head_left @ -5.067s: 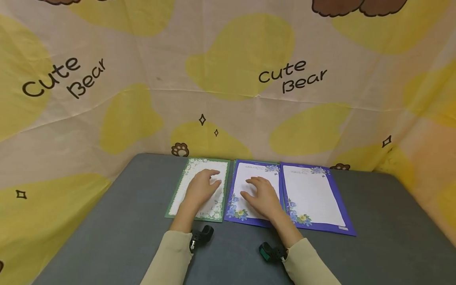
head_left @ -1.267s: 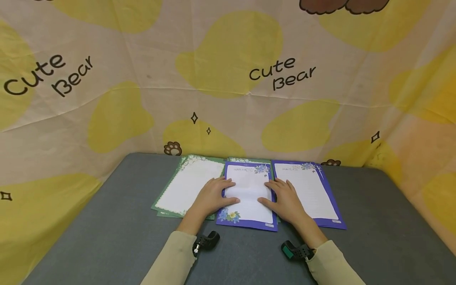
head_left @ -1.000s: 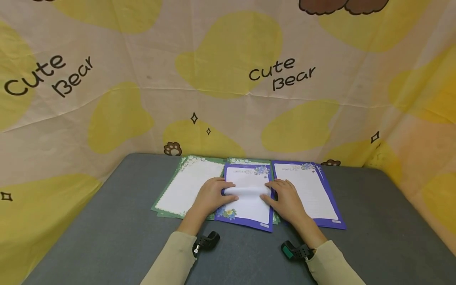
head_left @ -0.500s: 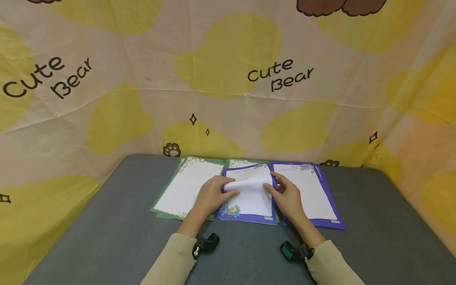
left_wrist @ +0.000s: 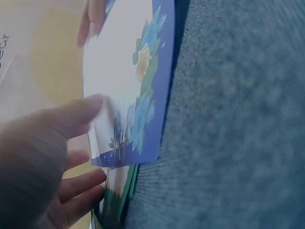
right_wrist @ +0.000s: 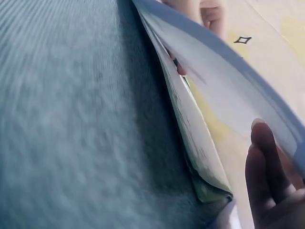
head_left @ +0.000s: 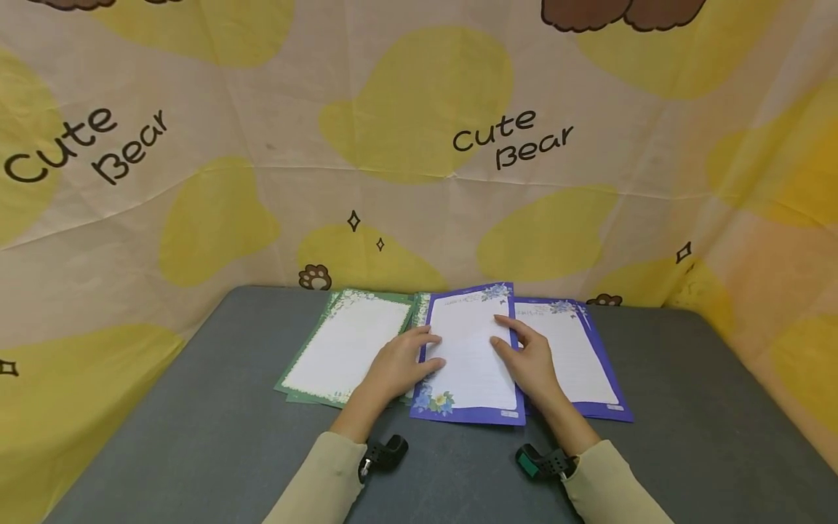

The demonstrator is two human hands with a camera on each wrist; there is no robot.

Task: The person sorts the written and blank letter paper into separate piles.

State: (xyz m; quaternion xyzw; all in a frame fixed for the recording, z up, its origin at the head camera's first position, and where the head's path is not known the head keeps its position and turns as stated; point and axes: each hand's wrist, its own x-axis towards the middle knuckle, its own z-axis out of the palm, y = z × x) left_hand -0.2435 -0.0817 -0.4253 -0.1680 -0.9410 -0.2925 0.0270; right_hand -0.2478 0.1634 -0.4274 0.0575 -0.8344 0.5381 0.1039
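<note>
A blue-bordered sheet with flowers is held between two hands, lifted off the papers under it. At its left edge the left hand grips it, thumb on the front. On the right side the right hand pinches it, thumb and index finger on the printed face. From the left wrist, the left hand has its thumb over the sheet and its other fingers near the lower edge. The right wrist view has the raised sheet beside the fingers of the right hand.
Green-bordered sheets overlap at the left on the grey table. More blue-bordered sheets lie at the right. Behind the table hangs a patterned cloth. Both wrists carry black devices.
The middle blue-bordered sheet was buckled across its middle half a second ago; it now looks flatter and stands higher, shifted slightly right. The left hand has moved slightly right with it.
</note>
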